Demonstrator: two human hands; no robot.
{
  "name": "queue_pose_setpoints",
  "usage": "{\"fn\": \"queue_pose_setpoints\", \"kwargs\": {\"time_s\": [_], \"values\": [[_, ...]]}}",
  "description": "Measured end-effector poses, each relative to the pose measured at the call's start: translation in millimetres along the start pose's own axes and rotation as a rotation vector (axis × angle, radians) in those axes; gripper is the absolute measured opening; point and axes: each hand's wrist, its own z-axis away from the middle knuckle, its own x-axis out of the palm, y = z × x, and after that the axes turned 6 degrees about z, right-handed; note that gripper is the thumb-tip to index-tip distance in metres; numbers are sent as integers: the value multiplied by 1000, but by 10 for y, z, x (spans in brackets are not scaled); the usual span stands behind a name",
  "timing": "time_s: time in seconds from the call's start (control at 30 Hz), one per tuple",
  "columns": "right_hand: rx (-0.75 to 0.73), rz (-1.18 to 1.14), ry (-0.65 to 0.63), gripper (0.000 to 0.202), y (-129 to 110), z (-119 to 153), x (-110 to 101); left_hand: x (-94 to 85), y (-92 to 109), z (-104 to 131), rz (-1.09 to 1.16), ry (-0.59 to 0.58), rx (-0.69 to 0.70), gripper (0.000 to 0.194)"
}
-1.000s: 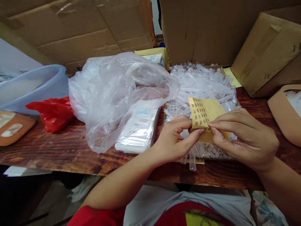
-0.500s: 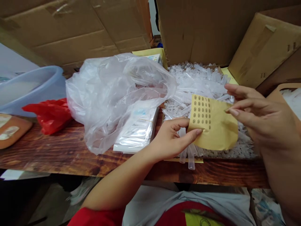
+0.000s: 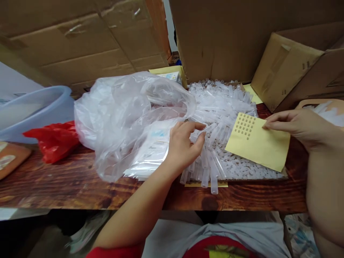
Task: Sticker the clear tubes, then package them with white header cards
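Note:
My right hand (image 3: 298, 127) pinches the upper edge of a yellow sticker sheet (image 3: 266, 143), which has rows of small oval stickers on its left part. The sheet hangs over a shallow tray (image 3: 242, 180) of small clear pieces. My left hand (image 3: 188, 143) is off the sheet, thumb and fingers apart, between the packet stack and the tubes. Clear plastic tubes (image 3: 213, 172) lie in a loose pile, some jutting over the tray's front edge. A stack of white printed packets (image 3: 152, 152) sits just left of my left hand, partly under a clear plastic bag (image 3: 120, 107).
At the left are a blue basin (image 3: 51, 107), a red plastic bag (image 3: 55, 139) and an orange container (image 3: 13, 157). Cardboard boxes (image 3: 215, 39) stand along the back. Another orange container (image 3: 322, 104) with white pieces is at the right. The wooden table (image 3: 67, 179) ends in front.
My left hand has let go of the sticker sheet and moved left, its fingers apart. My right hand has carried the sheet to the right. The camera view has shifted slightly.

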Motion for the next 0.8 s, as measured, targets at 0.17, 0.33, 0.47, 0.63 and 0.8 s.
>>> {"fn": "queue_pose_setpoints", "kwargs": {"time_s": [0.17, 0.33, 0.47, 0.63, 0.8], "values": [[89, 210, 125, 12, 23, 3, 101, 155, -60, -116, -384, -150, -154, 24], [166, 139, 285, 6, -425, 5, 290, 143, -33, -137, -448, -216, -140, 29], [132, 90, 351, 6, -559, -36, 448, 136, -50, -167, -423, -213, -155, 32], [25, 76, 390, 10, -608, -64, 654, 179, -43, -194, -490, -164, -131, 32], [-120, 47, 408, 9, -730, -5, 750, 124, -37, -192, -302, -111, -180, 29]]}}
